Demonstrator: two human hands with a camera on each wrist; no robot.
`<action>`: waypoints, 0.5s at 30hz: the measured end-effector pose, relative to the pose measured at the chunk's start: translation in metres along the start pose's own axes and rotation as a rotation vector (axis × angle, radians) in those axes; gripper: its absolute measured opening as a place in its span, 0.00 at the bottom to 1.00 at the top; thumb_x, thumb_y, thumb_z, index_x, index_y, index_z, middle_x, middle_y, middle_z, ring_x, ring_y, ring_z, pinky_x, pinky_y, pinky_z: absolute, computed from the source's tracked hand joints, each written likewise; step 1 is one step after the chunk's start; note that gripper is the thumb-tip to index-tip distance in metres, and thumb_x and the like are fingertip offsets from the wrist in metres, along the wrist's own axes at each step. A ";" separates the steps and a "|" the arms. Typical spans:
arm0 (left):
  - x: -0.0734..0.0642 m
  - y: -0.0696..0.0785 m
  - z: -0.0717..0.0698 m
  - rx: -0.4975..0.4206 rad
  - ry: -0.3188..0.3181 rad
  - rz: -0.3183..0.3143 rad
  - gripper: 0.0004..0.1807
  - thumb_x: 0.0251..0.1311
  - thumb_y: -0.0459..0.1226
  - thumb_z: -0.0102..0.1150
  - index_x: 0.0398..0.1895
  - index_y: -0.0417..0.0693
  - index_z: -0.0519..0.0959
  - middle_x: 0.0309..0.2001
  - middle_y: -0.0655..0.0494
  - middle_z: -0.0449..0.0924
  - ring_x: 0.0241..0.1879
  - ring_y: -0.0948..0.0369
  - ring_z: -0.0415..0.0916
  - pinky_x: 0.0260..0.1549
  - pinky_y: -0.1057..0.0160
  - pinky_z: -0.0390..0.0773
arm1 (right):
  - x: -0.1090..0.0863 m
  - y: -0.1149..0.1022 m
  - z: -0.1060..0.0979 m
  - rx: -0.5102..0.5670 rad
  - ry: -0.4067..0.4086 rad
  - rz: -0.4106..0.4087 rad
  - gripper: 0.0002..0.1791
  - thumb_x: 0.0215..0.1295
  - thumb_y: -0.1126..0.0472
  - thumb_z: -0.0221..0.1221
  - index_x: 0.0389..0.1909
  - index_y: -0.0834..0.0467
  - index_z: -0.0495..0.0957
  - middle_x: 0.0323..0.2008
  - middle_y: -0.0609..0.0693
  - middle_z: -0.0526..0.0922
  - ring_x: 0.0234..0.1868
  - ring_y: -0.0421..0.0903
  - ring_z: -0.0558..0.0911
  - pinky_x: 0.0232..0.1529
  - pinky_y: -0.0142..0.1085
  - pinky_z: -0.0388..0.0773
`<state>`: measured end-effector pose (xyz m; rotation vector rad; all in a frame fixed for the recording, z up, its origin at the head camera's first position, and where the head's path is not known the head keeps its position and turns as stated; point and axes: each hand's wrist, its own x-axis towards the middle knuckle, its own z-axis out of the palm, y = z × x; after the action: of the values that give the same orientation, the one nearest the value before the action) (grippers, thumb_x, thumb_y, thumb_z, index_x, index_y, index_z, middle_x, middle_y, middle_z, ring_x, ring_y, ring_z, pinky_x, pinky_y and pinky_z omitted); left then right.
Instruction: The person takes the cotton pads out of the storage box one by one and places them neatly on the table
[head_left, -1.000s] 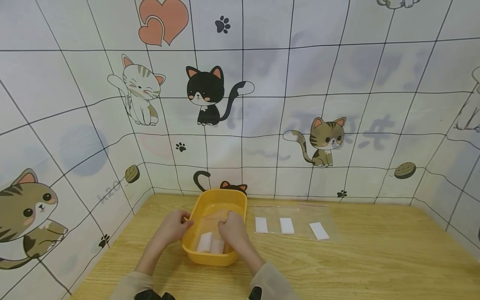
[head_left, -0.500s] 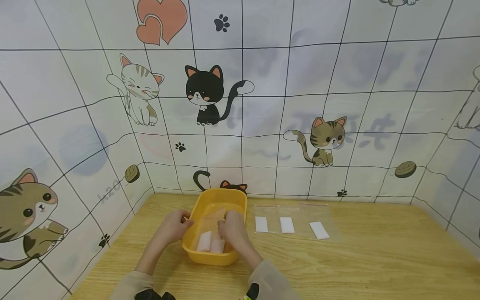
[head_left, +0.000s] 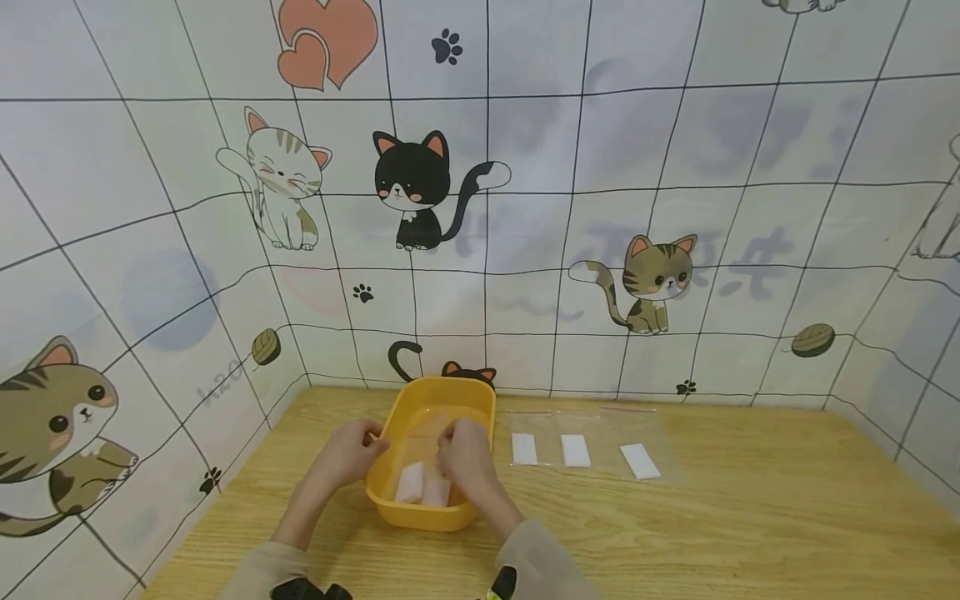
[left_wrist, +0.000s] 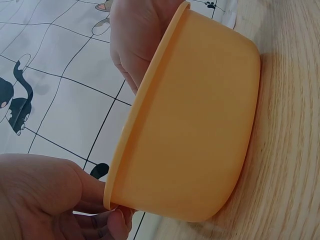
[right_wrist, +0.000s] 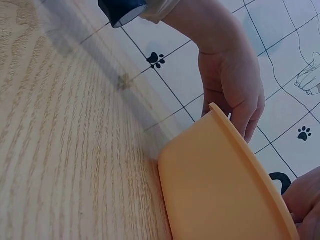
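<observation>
Fingers [head_left: 374, 446] of the left hand [head_left: 347, 455] are pinching the yellow basin [head_left: 420, 518] in the head view, with two white pieces [head_left: 409, 483] seemingly remaining inside and three bagged pieces [head_left: 575, 451] outside looking finished, left wrist view confirming this pinch, and right wrist view hiding the fingertips of the right hand [head_left: 467, 460], leaving their hold unclear.
</observation>
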<state>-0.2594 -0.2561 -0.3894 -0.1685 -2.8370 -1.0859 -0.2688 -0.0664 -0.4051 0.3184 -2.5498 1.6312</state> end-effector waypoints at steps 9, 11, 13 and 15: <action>-0.001 0.000 0.000 0.011 0.011 0.011 0.09 0.65 0.28 0.60 0.44 0.29 0.80 0.29 0.50 0.80 0.28 0.59 0.77 0.26 0.61 0.79 | -0.003 0.004 -0.003 0.086 0.002 -0.106 0.05 0.68 0.74 0.57 0.35 0.72 0.80 0.21 0.52 0.80 0.19 0.41 0.78 0.19 0.30 0.76; -0.001 0.001 0.000 0.011 0.010 0.014 0.09 0.65 0.28 0.60 0.44 0.29 0.80 0.29 0.50 0.80 0.28 0.59 0.76 0.26 0.60 0.79 | -0.003 0.006 -0.003 0.094 0.008 -0.135 0.05 0.68 0.73 0.57 0.35 0.71 0.80 0.21 0.52 0.80 0.18 0.40 0.78 0.19 0.29 0.76; 0.000 0.001 0.000 0.012 0.008 0.014 0.08 0.66 0.28 0.60 0.43 0.29 0.80 0.29 0.50 0.80 0.28 0.59 0.76 0.26 0.60 0.79 | -0.002 0.006 -0.004 0.110 0.008 -0.136 0.05 0.69 0.72 0.58 0.36 0.71 0.80 0.21 0.51 0.79 0.18 0.39 0.77 0.20 0.28 0.76; 0.000 0.001 0.000 0.014 0.007 0.014 0.08 0.66 0.29 0.60 0.43 0.29 0.80 0.29 0.49 0.80 0.28 0.59 0.76 0.26 0.60 0.79 | -0.002 0.006 -0.004 0.138 0.005 -0.135 0.05 0.70 0.72 0.58 0.36 0.70 0.80 0.21 0.52 0.80 0.19 0.40 0.78 0.20 0.28 0.77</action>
<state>-0.2593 -0.2554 -0.3894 -0.1824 -2.8326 -1.0610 -0.2683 -0.0603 -0.4090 0.4860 -2.3597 1.7571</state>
